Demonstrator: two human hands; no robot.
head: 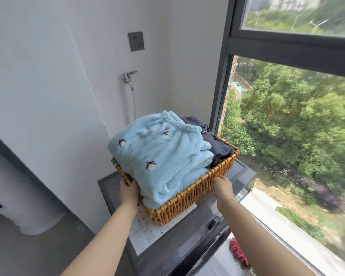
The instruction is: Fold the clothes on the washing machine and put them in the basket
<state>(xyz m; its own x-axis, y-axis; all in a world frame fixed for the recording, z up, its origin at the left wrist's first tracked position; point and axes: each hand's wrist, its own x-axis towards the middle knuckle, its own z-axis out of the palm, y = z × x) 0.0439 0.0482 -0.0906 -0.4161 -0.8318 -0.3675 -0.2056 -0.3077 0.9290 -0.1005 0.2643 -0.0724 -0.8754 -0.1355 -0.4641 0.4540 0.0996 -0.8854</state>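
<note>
Basket on washing machine, tap behind

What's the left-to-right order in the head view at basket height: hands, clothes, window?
left hand → blue fleece → dark clothes → right hand → window. All clothes lie in the basket, which both hands grip at its near rim.

Dark grey washing machine beside the window, top panel flat. Wicker basket seated directly on the top, set at an angle, toward the rear. White printed label stuck flat on the top panel, partly under the basket's near corner.
</note>
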